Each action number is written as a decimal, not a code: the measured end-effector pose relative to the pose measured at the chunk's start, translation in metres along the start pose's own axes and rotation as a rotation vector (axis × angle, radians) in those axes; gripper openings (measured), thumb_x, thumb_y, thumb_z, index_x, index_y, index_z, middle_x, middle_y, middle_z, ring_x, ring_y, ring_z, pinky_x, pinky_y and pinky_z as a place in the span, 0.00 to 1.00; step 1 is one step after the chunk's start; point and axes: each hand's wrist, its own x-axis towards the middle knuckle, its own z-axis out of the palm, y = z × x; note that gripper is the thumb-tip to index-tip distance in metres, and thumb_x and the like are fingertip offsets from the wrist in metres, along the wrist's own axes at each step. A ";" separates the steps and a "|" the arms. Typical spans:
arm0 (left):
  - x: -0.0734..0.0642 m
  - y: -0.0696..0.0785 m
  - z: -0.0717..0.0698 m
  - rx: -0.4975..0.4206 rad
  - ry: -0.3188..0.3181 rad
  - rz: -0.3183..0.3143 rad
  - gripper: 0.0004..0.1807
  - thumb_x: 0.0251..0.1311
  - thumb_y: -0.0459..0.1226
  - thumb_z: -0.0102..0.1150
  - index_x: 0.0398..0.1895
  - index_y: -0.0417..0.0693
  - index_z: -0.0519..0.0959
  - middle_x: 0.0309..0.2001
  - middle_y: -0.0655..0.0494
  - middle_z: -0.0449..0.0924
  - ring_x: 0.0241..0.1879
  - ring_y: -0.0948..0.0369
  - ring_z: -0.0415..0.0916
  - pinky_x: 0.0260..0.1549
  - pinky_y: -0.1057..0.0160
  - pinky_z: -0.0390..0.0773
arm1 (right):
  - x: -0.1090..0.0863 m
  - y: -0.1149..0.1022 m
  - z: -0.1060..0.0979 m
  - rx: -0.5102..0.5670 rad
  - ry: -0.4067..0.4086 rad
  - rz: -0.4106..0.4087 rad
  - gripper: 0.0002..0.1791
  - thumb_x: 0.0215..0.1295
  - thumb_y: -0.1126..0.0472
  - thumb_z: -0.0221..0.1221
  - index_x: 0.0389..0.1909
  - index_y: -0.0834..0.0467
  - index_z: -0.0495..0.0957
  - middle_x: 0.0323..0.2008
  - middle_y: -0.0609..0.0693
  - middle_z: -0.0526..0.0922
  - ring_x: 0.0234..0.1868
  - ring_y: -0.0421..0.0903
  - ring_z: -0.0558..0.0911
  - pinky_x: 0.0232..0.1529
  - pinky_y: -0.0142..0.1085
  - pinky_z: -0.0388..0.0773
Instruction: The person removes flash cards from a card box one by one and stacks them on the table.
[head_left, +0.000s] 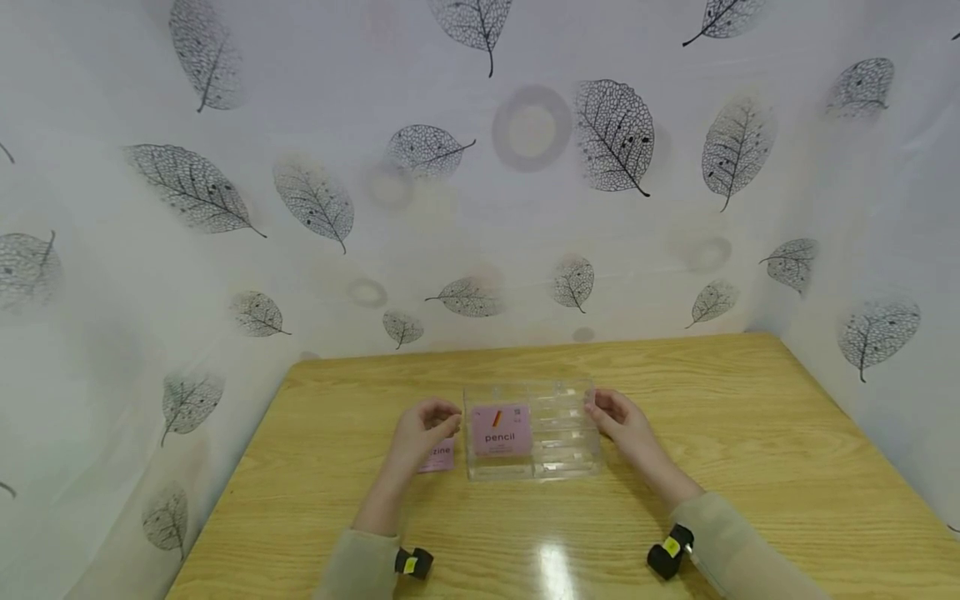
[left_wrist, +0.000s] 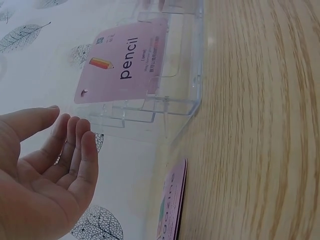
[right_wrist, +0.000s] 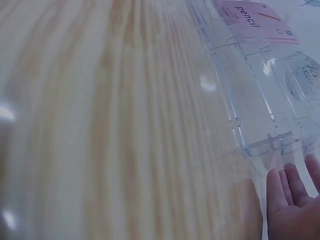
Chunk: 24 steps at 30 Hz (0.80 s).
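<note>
A clear plastic rack (head_left: 567,469) with stepped tiers in two columns stands on the table. A pink card (head_left: 501,446) printed "pencil" sits in its left column. My left hand (head_left: 417,432) hovers by the rack's left side, fingers loosely bent with nothing in them. In the left wrist view, its fingertips (left_wrist: 88,142) are just short of the rack's side wall. Below that hand, a small stack of pink cards (left_wrist: 172,202) lies on the table, the top one partly hidden in the head view. My right hand (head_left: 624,423) is at the rack's right edge, its fingers (right_wrist: 276,192) extended right beside the side wall.
The wooden table (head_left: 480,533) reaches back to a white curtain (head_left: 480,217) with a leaf print, which also hangs along both sides. Black wrist cameras (head_left: 670,552) are strapped at both sleeves.
</note>
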 end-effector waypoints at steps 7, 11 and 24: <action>0.002 0.000 0.004 -0.006 0.005 -0.013 0.06 0.68 0.27 0.65 0.45 0.33 0.84 0.40 0.42 0.88 0.36 0.62 0.84 0.41 0.65 0.88 | 0.000 0.000 0.000 0.009 -0.005 0.002 0.28 0.84 0.56 0.54 0.74 0.69 0.65 0.68 0.68 0.74 0.61 0.43 0.79 0.51 0.21 0.79; 0.002 -0.003 0.007 -0.018 0.008 -0.019 0.07 0.68 0.28 0.65 0.46 0.33 0.84 0.41 0.41 0.88 0.38 0.59 0.85 0.44 0.59 0.90 | 0.000 0.000 0.000 0.004 -0.005 0.005 0.28 0.84 0.56 0.54 0.74 0.69 0.65 0.69 0.68 0.74 0.67 0.54 0.78 0.51 0.21 0.79; 0.004 -0.004 0.011 -0.028 0.013 -0.034 0.09 0.70 0.29 0.64 0.49 0.33 0.85 0.44 0.40 0.88 0.42 0.50 0.88 0.46 0.57 0.89 | 0.000 0.001 0.000 0.004 -0.005 0.008 0.29 0.84 0.56 0.54 0.75 0.69 0.64 0.70 0.69 0.73 0.69 0.59 0.76 0.52 0.22 0.80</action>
